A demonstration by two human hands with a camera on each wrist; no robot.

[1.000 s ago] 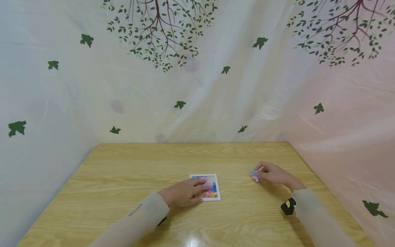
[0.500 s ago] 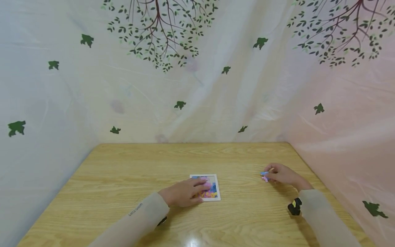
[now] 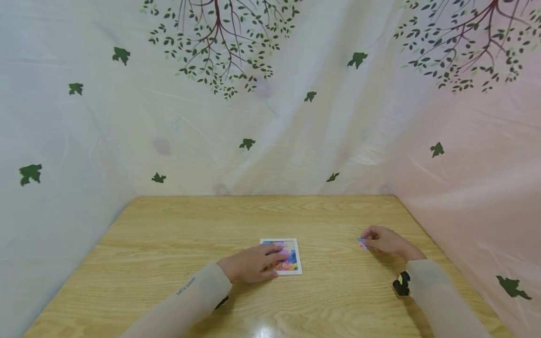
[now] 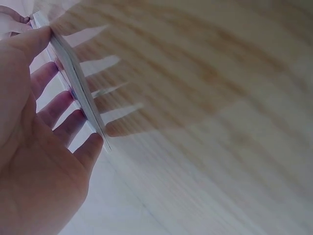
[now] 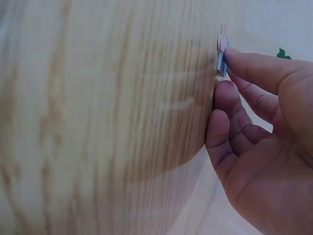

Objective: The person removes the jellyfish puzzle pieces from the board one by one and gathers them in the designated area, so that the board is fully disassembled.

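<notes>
A square jigsaw puzzle [image 3: 292, 257] in a white frame lies on the table, printed in pink, blue and yellow. My left hand [image 3: 253, 264] rests on its left half with fingers spread and hides that part. In the left wrist view, the fingertips of this left hand [image 4: 44, 161] line the puzzle's edge [image 4: 78, 78]. Farther right, my right hand [image 3: 382, 240] pinches small blue and pink jigsaw pieces [image 3: 362, 242] close over the tabletop. In the right wrist view, the thumb of the right hand [image 5: 264, 122] presses against the pieces [image 5: 222, 56], and the other fingertips are right at the table surface.
The wood-grain table [image 3: 203, 216] carries both forearms. A pale curtain [image 3: 203, 141] with printed leaves and branches stands along its back and sides. A black wrist device [image 3: 401, 284] hangs under the right sleeve.
My right hand, pinching the jigsaw pieces, has moved right along the table, and the pieces have turned in its fingers. My left hand stays on the puzzle.
</notes>
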